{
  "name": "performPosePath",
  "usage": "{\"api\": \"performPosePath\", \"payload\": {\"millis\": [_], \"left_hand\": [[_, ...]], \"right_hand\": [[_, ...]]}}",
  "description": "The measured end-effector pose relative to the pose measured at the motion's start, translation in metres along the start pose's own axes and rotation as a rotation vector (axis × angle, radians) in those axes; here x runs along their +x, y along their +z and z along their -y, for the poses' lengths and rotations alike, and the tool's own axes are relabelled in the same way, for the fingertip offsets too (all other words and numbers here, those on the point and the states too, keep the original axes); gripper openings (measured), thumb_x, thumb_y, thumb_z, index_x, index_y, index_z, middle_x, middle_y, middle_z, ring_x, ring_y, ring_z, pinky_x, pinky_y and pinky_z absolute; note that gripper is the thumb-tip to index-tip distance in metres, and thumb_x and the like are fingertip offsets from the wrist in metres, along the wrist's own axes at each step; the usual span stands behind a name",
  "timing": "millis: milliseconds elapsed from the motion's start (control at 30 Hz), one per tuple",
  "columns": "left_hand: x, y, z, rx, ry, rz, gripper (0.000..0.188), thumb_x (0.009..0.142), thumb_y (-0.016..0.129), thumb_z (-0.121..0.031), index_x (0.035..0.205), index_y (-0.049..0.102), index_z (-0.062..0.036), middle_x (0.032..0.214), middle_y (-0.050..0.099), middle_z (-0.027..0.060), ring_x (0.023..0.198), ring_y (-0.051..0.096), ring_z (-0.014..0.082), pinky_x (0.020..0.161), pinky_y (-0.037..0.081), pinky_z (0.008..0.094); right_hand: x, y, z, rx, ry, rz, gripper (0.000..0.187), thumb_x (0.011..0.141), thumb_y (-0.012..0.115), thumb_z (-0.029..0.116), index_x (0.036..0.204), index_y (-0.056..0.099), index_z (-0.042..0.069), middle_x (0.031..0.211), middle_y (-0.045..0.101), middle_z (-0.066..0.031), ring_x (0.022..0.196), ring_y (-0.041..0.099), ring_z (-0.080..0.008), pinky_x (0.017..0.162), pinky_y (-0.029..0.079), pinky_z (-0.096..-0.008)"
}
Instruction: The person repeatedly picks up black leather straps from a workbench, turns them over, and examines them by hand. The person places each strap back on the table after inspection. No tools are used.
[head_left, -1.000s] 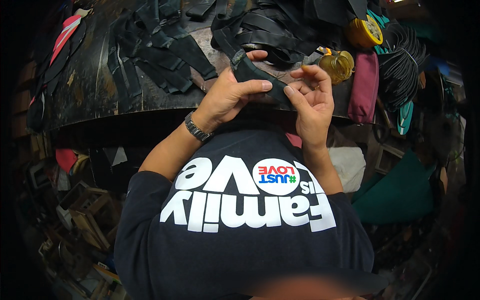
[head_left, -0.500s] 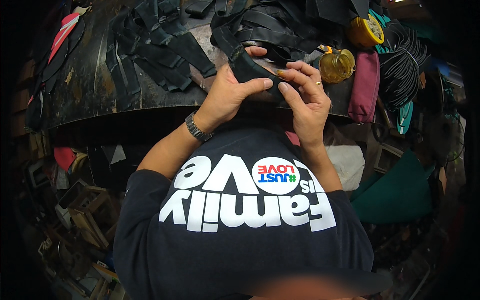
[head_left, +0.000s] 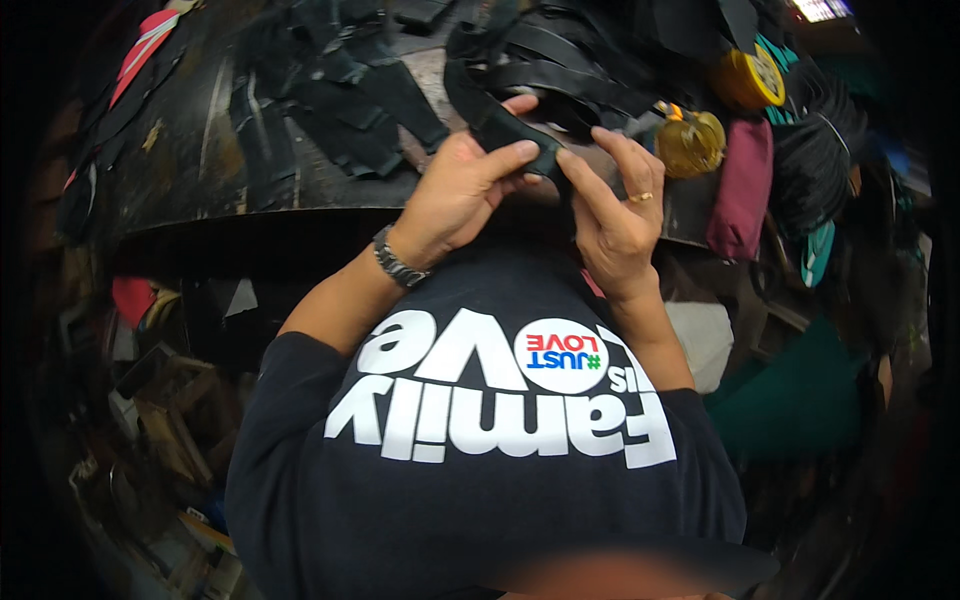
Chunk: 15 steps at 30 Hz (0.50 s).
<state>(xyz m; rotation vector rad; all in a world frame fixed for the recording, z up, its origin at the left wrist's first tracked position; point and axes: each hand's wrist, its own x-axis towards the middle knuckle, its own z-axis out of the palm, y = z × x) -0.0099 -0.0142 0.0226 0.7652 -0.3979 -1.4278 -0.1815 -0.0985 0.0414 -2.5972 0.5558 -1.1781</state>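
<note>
A black fabric strip runs down from the pile and passes between my hands above the table's near edge. My left hand, with a metal-banded watch at the wrist, is closed on it, thumb on top and fingers behind. At the strip's near end, my right hand grips it with a fingertip pressed on the material. Another finger of that hand stretches up, clear of the strip. The strip's lower end is partly hidden by the right hand.
Black strips are heaped at left; looped black straps lie beyond my hands. To the right are an amber jar, a yellow round container, a maroon pouch and bundled black cords. The dark table has a curved edge.
My right hand has shifted its fingers on the strip's end, and its raised finger now points further up. My left hand keeps its hold. The whole view has shifted slightly.
</note>
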Motion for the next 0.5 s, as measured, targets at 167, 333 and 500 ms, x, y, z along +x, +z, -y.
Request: {"api": "performPosePath", "payload": {"millis": [167,333,500], "left_hand": [[-0.001,0.007,-0.017,0.124,0.103,0.011,0.067,0.094,0.063,0.0,0.153,0.032,-0.0102,0.122,0.064,0.0093,0.105,0.065,0.0131,0.081,0.058,0.0275],[-0.014,-0.007,-0.078,0.611,0.416,0.017,0.085,0.087,0.072,0.002,0.155,0.022,-0.0067,0.119,0.063,0.0125,0.099,0.066,0.0164,0.07,0.059,0.0248],[-0.013,-0.049,-0.161,1.022,0.327,-0.129,0.096,0.087,0.072,-0.003,0.16,0.01,-0.0132,0.124,0.062,0.0122,0.097,0.068,0.0188,0.07,0.058,0.0243]], "right_hand": [[0.009,-0.001,0.013,0.156,-0.02,0.069,0.039,0.072,0.066,-0.01,0.103,0.078,0.012,0.126,0.059,-0.0134,0.115,0.055,-0.0349,0.095,0.047,-0.0428],[-0.002,-0.011,0.023,0.423,0.149,-0.021,0.042,0.078,0.063,-0.014,0.116,0.071,0.004,0.134,0.051,-0.0179,0.121,0.054,-0.0305,0.101,0.047,-0.0384],[-0.011,-0.025,-0.001,0.472,0.192,-0.054,0.05,0.084,0.067,-0.008,0.133,0.06,0.003,0.141,0.047,-0.0187,0.124,0.053,-0.0293,0.104,0.045,-0.0372]]}}
